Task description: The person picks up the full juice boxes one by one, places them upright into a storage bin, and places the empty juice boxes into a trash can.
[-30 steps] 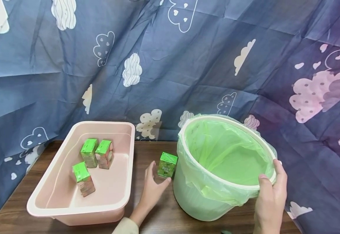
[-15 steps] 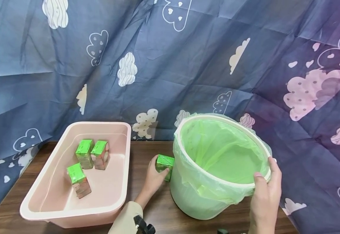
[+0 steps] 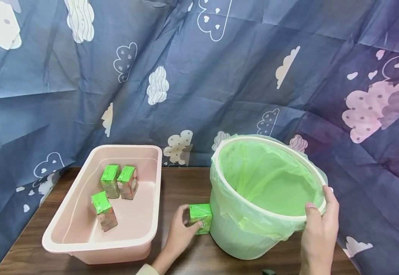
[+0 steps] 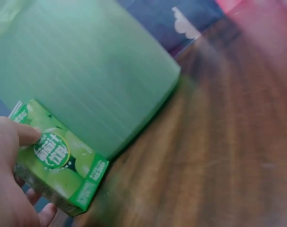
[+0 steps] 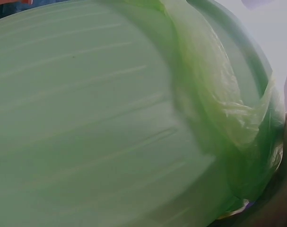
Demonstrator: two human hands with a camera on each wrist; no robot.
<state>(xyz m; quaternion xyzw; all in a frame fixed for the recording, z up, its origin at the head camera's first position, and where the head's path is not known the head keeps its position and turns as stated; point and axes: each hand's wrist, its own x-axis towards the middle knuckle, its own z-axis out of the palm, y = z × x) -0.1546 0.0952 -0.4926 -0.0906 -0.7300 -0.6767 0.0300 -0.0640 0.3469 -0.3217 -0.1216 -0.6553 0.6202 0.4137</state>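
Observation:
In the head view my left hand (image 3: 178, 235) holds a small green juice box (image 3: 200, 214) between thumb and fingers. The left wrist view shows the thumb across the front of the juice box (image 4: 63, 158), which has fruit printed on it. The box stands low on the table, against the left side of a pale green trash bin (image 3: 235, 236). My right hand (image 3: 319, 236) grips the bin's rim at the right, thumb on the near side. A thin green bag (image 3: 271, 175) lines the bin and folds over its rim. The bin wall (image 5: 86, 113) fills most of the right wrist view.
A pink plastic basin (image 3: 99, 244) stands on the left, with several small cartons inside, among them a green-topped carton (image 3: 104, 210). Dark wooden table (image 3: 182, 183) lies under everything. A blue cloud-patterned cloth (image 3: 202, 76) hangs behind.
My left hand has closed round the juice box and drawn it toward me along the bin's side. The right hand keeps its hold on the rim. The head view shifts slightly.

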